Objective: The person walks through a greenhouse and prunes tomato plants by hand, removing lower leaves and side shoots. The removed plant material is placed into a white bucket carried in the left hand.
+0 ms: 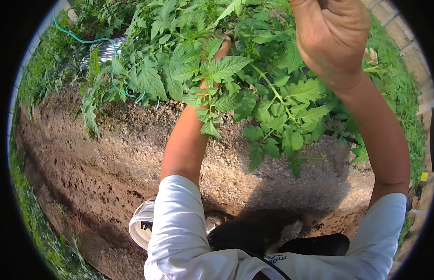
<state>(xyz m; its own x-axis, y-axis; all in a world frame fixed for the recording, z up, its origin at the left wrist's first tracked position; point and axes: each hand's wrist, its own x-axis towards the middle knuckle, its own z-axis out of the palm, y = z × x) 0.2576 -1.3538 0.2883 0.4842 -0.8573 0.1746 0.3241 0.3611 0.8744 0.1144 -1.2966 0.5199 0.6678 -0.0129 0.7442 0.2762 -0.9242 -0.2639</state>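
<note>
Leafy tomato plants (234,68) fill the space before me at the top of the bed. My left hand (222,47) reaches in among their stems, mostly covered by leaves, so its grip is hidden. One tomato shoot (210,101) hangs across my left forearm. My right hand (334,38) is raised above the foliage on the right, its fingers cut off by the upper picture edge. Whether it holds anything does not show. Between my arms a pale green tomato stem (274,89) leans down to the right, its leaves over the gravelly soil.
Green twine (113,43) trails over the plants at left, beside silvery mulch film (103,52). A white bucket (140,225) with dark objects inside sits on the ground by my left sleeve. Bare soil (98,171) slopes down towards me. More greenery (35,224) lines the left rim.
</note>
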